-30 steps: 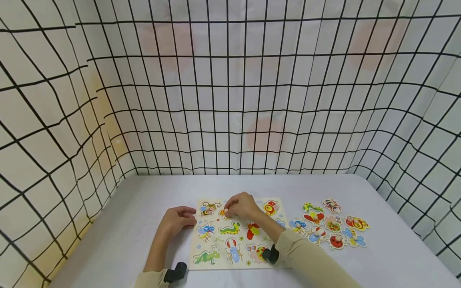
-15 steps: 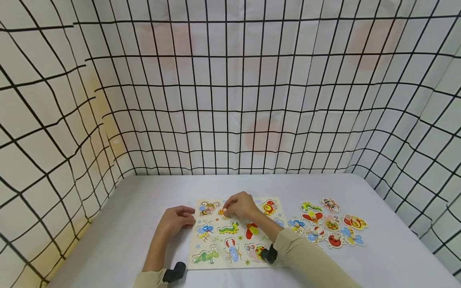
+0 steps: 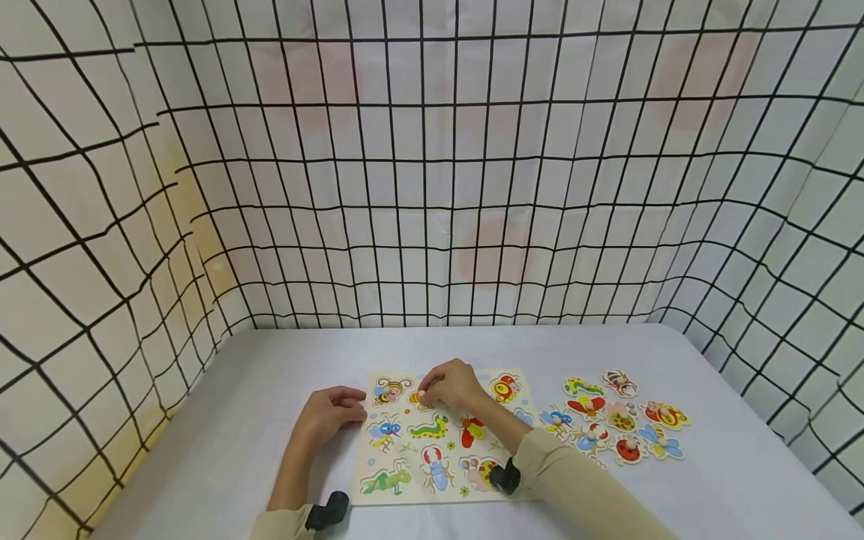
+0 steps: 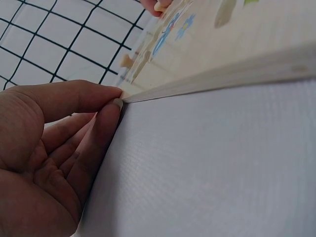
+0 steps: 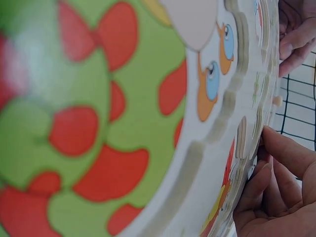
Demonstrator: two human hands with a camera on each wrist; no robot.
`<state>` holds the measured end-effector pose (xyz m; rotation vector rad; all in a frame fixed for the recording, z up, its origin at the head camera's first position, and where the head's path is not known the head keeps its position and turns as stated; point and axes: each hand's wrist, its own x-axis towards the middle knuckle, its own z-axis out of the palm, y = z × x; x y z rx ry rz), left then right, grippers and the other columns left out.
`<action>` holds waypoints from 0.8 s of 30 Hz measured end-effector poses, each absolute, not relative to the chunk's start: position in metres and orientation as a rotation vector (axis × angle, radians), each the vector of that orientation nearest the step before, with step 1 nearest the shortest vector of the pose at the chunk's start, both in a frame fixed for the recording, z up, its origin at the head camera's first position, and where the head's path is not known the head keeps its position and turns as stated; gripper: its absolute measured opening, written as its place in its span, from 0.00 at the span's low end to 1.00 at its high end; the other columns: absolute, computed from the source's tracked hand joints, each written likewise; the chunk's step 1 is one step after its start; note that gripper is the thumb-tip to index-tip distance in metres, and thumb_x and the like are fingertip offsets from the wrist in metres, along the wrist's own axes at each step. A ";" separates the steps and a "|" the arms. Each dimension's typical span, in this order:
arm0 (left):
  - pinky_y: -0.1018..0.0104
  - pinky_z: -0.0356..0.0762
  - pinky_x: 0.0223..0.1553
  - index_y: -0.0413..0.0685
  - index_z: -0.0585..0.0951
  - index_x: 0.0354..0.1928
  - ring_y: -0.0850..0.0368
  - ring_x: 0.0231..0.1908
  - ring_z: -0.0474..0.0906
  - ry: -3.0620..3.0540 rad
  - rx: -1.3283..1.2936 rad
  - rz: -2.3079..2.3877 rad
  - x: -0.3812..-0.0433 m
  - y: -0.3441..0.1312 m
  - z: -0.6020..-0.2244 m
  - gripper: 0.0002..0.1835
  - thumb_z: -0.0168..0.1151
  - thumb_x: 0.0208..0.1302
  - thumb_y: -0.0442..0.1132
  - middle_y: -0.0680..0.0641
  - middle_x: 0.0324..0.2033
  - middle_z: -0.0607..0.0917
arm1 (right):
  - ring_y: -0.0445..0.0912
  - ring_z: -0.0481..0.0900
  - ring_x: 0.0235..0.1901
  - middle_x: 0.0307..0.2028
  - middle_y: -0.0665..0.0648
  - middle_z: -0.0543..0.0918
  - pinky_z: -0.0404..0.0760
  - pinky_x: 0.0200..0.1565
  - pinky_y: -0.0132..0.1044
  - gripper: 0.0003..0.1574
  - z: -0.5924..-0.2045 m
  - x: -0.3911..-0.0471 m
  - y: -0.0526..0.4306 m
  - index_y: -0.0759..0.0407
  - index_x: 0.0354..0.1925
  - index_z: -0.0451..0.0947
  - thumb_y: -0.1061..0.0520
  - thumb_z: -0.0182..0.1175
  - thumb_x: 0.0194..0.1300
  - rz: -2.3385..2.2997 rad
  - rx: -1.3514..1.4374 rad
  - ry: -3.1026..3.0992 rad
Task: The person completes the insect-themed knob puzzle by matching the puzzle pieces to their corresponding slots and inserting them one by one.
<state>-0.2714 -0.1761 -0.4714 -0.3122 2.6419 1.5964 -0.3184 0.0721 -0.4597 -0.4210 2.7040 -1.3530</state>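
Observation:
A wooden peg puzzle board (image 3: pixel 405 448) printed with insects lies on the table. My right hand (image 3: pixel 454 385) reaches over its upper part, thumb and fingers pinching the small knob of an orange striped puzzle piece (image 3: pixel 415 398), mostly covered by the fingers. Left of it, a bee puzzle piece (image 3: pixel 389 391) sits in the top left corner, its knob (image 4: pixel 126 60) upright in the left wrist view. My left hand (image 3: pixel 328 411) rests beside the board's left edge, its fingertips touching that edge. The right wrist view shows the ladybug-patterned snail picture (image 5: pixel 123 108) very close.
To the right of the board lie several loose knobbed insect pieces, among them a ladybug piece (image 3: pixel 628 450), a spider piece (image 3: pixel 619 382) and a green caterpillar piece (image 3: pixel 583 387). Black-gridded white walls (image 3: pixel 439 187) enclose the white table (image 3: pixel 270 360) at the back and sides.
The view has shifted slightly. Both hands stay in the same places, the right still pinching the knob and the left at the board's edge.

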 end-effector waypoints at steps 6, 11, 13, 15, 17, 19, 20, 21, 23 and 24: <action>0.69 0.81 0.34 0.42 0.86 0.48 0.55 0.30 0.79 2.644 -0.323 1.594 -0.272 -0.177 -0.473 0.15 0.72 0.57 0.31 0.47 0.30 0.86 | 0.42 0.78 0.31 0.29 0.51 0.89 0.76 0.34 0.33 0.06 -0.461 -0.318 0.072 0.58 0.31 0.90 0.59 0.76 0.52 -1.348 -0.403 2.705; 0.68 0.81 0.35 0.42 0.86 0.48 0.55 0.30 0.80 2.625 -0.356 1.596 -0.273 -0.177 -0.476 0.15 0.72 0.57 0.31 0.47 0.31 0.86 | 0.41 0.79 0.27 0.30 0.51 0.90 0.76 0.30 0.33 0.08 -0.458 -0.314 0.075 0.59 0.34 0.90 0.60 0.76 0.52 -1.378 -0.415 2.671; 0.68 0.82 0.35 0.42 0.86 0.48 0.55 0.30 0.80 2.621 -0.364 1.592 -0.273 -0.177 -0.477 0.15 0.72 0.57 0.31 0.47 0.31 0.86 | 0.42 0.78 0.24 0.30 0.53 0.90 0.76 0.28 0.33 0.09 -0.455 -0.313 0.077 0.60 0.35 0.90 0.61 0.75 0.53 -1.406 -0.412 2.647; 0.68 0.82 0.35 0.43 0.86 0.48 0.55 0.30 0.80 2.622 -0.363 1.590 -0.273 -0.177 -0.477 0.15 0.72 0.57 0.31 0.47 0.30 0.86 | 0.42 0.78 0.22 0.30 0.53 0.90 0.75 0.26 0.32 0.10 -0.453 -0.312 0.080 0.61 0.36 0.90 0.61 0.75 0.53 -1.423 -0.389 2.641; 0.68 0.82 0.35 0.42 0.86 0.48 0.54 0.30 0.80 2.623 -0.354 1.592 -0.274 -0.177 -0.477 0.15 0.72 0.57 0.31 0.47 0.31 0.86 | 0.43 0.77 0.21 0.30 0.52 0.90 0.75 0.26 0.32 0.10 -0.451 -0.312 0.083 0.60 0.37 0.90 0.61 0.75 0.54 -1.428 -0.360 2.649; 0.68 0.82 0.35 0.43 0.86 0.48 0.54 0.30 0.80 2.625 -0.346 1.597 -0.274 -0.177 -0.477 0.15 0.72 0.57 0.31 0.47 0.31 0.86 | 0.43 0.76 0.21 0.29 0.52 0.89 0.74 0.25 0.32 0.10 -0.449 -0.312 0.087 0.60 0.38 0.90 0.60 0.75 0.55 -1.421 -0.332 2.669; 0.68 0.82 0.35 0.43 0.86 0.48 0.54 0.30 0.80 2.625 -0.345 1.600 -0.274 -0.177 -0.476 0.15 0.72 0.57 0.31 0.47 0.31 0.86 | 0.44 0.76 0.20 0.28 0.52 0.89 0.74 0.24 0.32 0.10 -0.447 -0.312 0.089 0.60 0.38 0.90 0.60 0.75 0.55 -1.423 -0.322 2.678; 0.68 0.82 0.35 0.43 0.86 0.48 0.54 0.30 0.80 2.625 -0.345 1.602 -0.274 -0.177 -0.476 0.15 0.72 0.57 0.31 0.47 0.31 0.86 | 0.45 0.76 0.20 0.28 0.52 0.89 0.73 0.24 0.32 0.10 -0.446 -0.311 0.092 0.59 0.37 0.90 0.60 0.75 0.55 -1.423 -0.311 2.687; 0.68 0.82 0.35 0.43 0.86 0.47 0.55 0.31 0.80 2.629 -0.340 1.603 -0.275 -0.177 -0.476 0.15 0.72 0.57 0.31 0.47 0.31 0.86 | 0.46 0.77 0.22 0.28 0.52 0.88 0.73 0.24 0.33 0.09 -0.442 -0.310 0.097 0.59 0.37 0.90 0.60 0.75 0.55 -1.412 -0.300 2.712; 0.68 0.81 0.35 0.43 0.86 0.47 0.55 0.30 0.80 2.634 -0.336 1.598 -0.275 -0.177 -0.476 0.15 0.72 0.57 0.31 0.47 0.31 0.86 | 0.47 0.78 0.22 0.27 0.52 0.89 0.73 0.24 0.33 0.09 -0.441 -0.310 0.099 0.59 0.37 0.90 0.60 0.75 0.54 -1.405 -0.300 2.726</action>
